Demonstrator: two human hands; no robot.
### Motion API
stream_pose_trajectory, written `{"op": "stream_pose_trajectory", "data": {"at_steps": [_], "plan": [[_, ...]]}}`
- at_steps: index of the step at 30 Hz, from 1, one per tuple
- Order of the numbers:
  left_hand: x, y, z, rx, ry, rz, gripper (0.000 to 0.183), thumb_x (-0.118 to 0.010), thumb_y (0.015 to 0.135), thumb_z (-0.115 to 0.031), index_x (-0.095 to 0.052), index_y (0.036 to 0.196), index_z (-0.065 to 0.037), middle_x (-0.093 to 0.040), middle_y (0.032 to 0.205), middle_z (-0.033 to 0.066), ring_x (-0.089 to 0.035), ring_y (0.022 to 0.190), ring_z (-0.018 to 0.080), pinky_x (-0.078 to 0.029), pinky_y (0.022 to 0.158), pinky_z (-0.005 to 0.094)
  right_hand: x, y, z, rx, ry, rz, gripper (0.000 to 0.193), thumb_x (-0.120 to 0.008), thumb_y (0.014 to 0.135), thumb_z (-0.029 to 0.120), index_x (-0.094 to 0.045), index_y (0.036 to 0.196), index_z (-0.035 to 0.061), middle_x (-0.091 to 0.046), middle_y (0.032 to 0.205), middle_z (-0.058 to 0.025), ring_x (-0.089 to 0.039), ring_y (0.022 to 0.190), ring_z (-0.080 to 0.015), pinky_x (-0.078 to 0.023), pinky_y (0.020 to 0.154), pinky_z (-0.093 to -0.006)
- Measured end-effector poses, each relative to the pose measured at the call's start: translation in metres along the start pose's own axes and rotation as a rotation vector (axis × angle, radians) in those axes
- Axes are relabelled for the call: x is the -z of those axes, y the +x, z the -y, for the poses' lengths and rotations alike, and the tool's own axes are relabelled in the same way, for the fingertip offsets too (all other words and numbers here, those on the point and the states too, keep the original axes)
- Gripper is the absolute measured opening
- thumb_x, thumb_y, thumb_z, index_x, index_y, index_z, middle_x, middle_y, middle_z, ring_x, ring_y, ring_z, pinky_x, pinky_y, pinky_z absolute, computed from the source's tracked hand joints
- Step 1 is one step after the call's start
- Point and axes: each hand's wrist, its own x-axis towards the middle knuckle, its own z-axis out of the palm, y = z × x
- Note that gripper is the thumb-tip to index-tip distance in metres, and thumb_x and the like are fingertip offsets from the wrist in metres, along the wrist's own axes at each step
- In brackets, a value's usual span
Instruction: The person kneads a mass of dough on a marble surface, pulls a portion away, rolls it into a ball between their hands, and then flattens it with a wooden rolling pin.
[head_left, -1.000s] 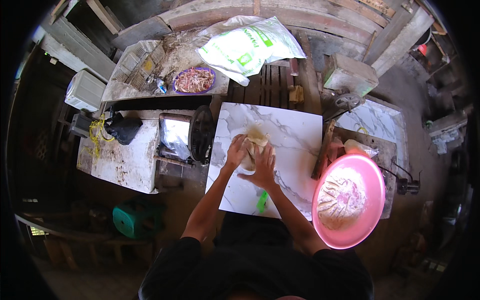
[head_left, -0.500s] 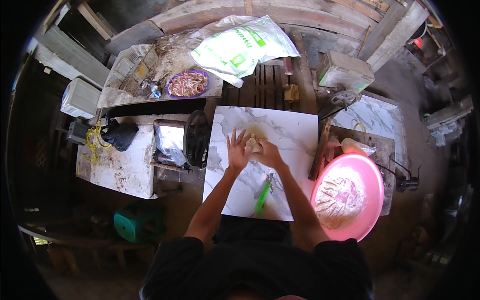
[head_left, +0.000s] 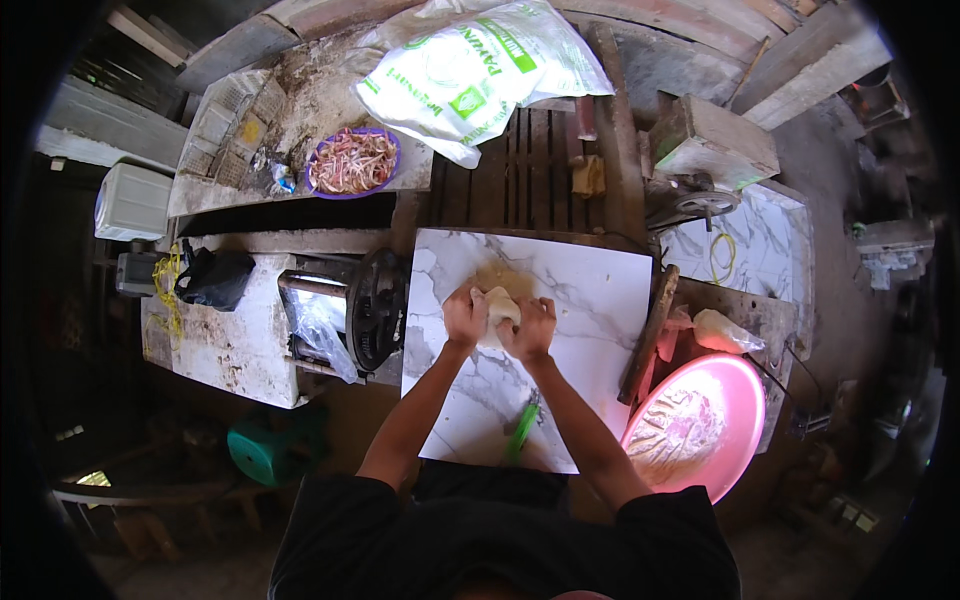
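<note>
A pale lump of dough (head_left: 501, 309) lies on the white marble-patterned board (head_left: 590, 300) in front of me. My left hand (head_left: 464, 315) grips its left side with curled fingers. From the right, my right hand (head_left: 530, 327) is closed round the other side, its fingers bent over the dough. Both palms partly hide the lump's edges. Nearer to me on the board lies a green-handled tool (head_left: 521, 432), perhaps a knife or scraper; its far end is hard to make out.
A pink basin (head_left: 745, 400) with floury contents stands at the right. Left of the board is a black-wheeled roller machine (head_left: 375, 310). Behind lie a white sack (head_left: 480, 75) and a purple-rimmed bowl (head_left: 352, 165) of pinkish strips. A green stool (head_left: 255, 455) stands at lower left.
My left hand, earlier spread with fingers stretched, has curled round the dough. My right hand has shifted slightly nearer to me. More of the dough now shows between them, and the view has tilted a little.
</note>
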Motion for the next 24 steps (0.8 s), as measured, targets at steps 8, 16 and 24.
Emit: {"op": "stream_pose_trajectory", "data": {"at_steps": [8, 16, 24], "plan": [[-0.015, 0.028, 0.013, -0.095, 0.029, -0.127, 0.027, -0.035, 0.080, -0.016, -0.055, 0.073, 0.000, -0.054, 0.068, 0.0183, -0.051, 0.064, 0.0374, -0.039, 0.059, 0.0426, -0.011, 0.039, -0.022, 0.064, 0.032, -0.047, 0.020, -0.051, 0.053, 0.017, -0.054, 0.070, 0.0046, -0.054, 0.061, -0.0131, -0.049, 0.056, -0.0329, -0.039, 0.061, -0.0391], [-0.023, 0.036, 0.014, -0.319, -0.097, -0.117, 0.027, -0.038, 0.084, -0.019, -0.052, 0.098, 0.000, -0.054, 0.095, 0.0159, -0.047, 0.085, 0.0331, -0.034, 0.074, 0.0412, -0.020, 0.031, -0.031, -0.059, -0.058, -0.216, 0.041, -0.056, 0.072, 0.028, -0.048, 0.104, 0.0048, -0.045, 0.106, -0.0173, -0.040, 0.099, -0.0337, -0.029, 0.086, -0.0430], [-0.019, 0.020, 0.006, -0.303, 0.144, -0.058, 0.027, -0.044, 0.081, -0.020, -0.055, 0.101, -0.005, -0.056, 0.094, 0.0128, -0.049, 0.081, 0.0308, -0.036, 0.071, 0.0372, -0.033, 0.005, -0.002, -0.338, -0.201, -0.297, 0.035, -0.054, 0.075, 0.036, -0.049, 0.084, 0.0031, -0.046, 0.084, -0.0151, -0.042, 0.082, -0.0321, -0.032, 0.073, -0.0413]]}}
